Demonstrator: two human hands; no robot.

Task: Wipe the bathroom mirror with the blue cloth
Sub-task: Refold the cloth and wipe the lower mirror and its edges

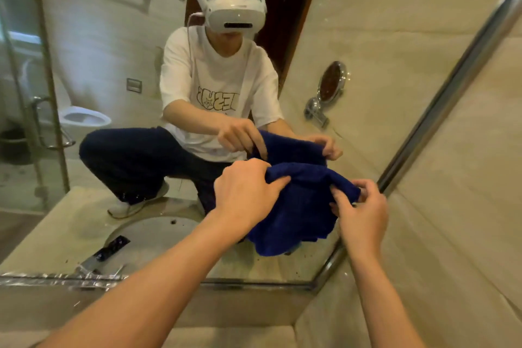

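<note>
Both the left hand (248,189) and right hand (364,206) pinch the bunched dark-blue terry cloth (299,206) before the large chrome-framed bathroom mirror (113,51) toward its 5 o'clock corner; seemingly readying it, next pressing it flat on glass.

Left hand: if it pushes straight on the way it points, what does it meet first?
Probably the mirror. The left hand grips the blue cloth close to the glass, so the cloth would likely press on it first; depth is unclear.
</note>
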